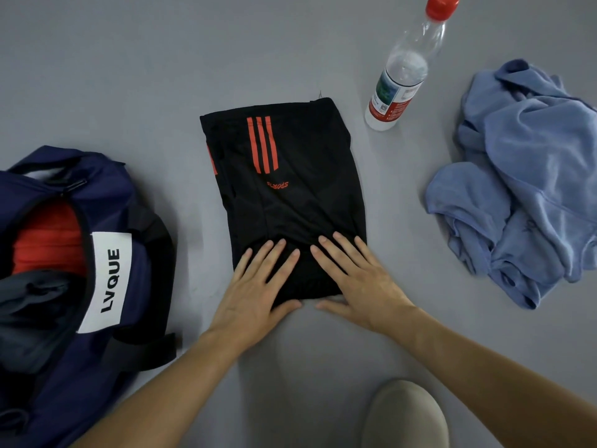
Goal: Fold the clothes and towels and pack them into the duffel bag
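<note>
Pressing the near edge of the black shorts [284, 202]: left hand [255, 295] and right hand [355, 286] side by side, fingers straight, grip wide, holding nothing. Folded to a neat rectangle, red stripes up, flat on grey surface [129, 76] between open duffel bag [135, 260] and crumpled blue cloth [529, 189].

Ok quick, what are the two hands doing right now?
Left hand: open, flat on the black shorts.
Right hand: open, flat on the same shorts.

I log: duffel bag [106, 185] cut off by left edge, blue cloth [533, 176] by right edge; bottle [400, 79] label print unreadable.
</note>
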Tool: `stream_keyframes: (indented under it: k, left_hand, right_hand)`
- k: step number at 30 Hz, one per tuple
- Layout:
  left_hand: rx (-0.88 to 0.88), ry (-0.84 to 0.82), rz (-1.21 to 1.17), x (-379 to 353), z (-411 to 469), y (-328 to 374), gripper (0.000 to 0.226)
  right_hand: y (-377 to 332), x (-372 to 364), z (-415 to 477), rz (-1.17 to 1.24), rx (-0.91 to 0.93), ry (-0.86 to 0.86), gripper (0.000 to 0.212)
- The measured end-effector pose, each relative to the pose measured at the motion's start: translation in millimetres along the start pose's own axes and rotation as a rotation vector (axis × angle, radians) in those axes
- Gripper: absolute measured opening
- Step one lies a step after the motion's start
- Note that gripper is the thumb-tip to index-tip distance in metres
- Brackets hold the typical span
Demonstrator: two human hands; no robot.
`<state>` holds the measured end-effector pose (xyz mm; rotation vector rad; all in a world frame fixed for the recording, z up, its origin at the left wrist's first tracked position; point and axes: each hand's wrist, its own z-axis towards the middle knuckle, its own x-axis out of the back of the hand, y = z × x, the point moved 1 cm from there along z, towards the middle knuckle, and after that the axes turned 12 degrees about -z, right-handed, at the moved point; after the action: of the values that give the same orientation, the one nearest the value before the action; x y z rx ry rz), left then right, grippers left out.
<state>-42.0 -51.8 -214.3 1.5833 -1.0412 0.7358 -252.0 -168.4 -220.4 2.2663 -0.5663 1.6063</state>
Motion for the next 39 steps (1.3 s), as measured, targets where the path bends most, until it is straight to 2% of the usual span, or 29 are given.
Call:
stream_keyframes:
  k: [4,7,9,11,14,17,20,22,24,27,29,30,32,34,36,38,39]
  left_hand:
    - [-0.009,0.122,-0.028,7,5,1,0.067]
    - [0.033,0.206,-0.102,12,9,6,0.056]
    - [0.073,0.213,-0.118,16,12,7,0.053]
    - [0.086,0.19,-0.137,22,16,7,0.056]
    - [0.099,0.164,-0.174,34,21,6,0.061]
    - [0.085,0.205,-0.081,45,20,12,0.062]
    - [0.046,0.199,0.021,43,16,20,0.064]
    - [0.052,0.185,0.022,41,15,19,0.053]
    - [0.105,0.17,-0.122,47,17,16,0.041]
    - [0.337,-0.036,-0.471,61,24,4,0.039]
    - [0.416,-0.134,-0.499,62,27,-1,0.043]
    - [0.418,-0.126,-0.443,60,29,0,0.046]
    - [0.408,-0.016,-0.276,54,30,4,0.049]
    - [0.36,0.147,-0.122,50,30,9,0.046]
    - [0.234,0.31,-0.032,45,26,13,0.039]
    - [0.053,0.402,-0.035,34,20,21,0.036]
    - [-0.018,0.386,-0.057,26,16,23,0.04]
  right_hand:
    - [-5,2,0,0.002,-0.045,0.068,0.078]
    - [-8,6,-1,-0.012,-0.076,0.127,0.083]
    - [-12,9,-1,-0.023,-0.08,0.202,0.079]
    - [-15,8,-2,-0.021,-0.066,0.309,0.066]
    - [-12,6,-3,0.099,-0.073,0.395,0.057]
    - [-7,21,0,0.322,-0.174,0.32,0.051]
    - [3,43,7,0.421,-0.247,0.179,0.037]
    - [10,54,13,0.486,-0.261,0.124,0.026]
    - [17,60,18,0.6,-0.28,0.063,0.017]
    - [24,58,21,0.686,-0.306,-0.084,0.033]
    - [21,52,20,0.657,-0.357,-0.117,0.037]
    - [17,49,19,0.595,-0.388,-0.063,0.036]
    - [7,45,16,0.36,-0.387,0.16,0.033]
    - [-4,41,11,0.163,-0.28,0.407,0.033]
    - [-12,33,6,0.104,-0.133,0.524,0.034]
    - [-16,20,-1,0.09,-0.056,0.454,0.042]
    - [-15,14,-4,0.065,-0.042,0.366,0.051]
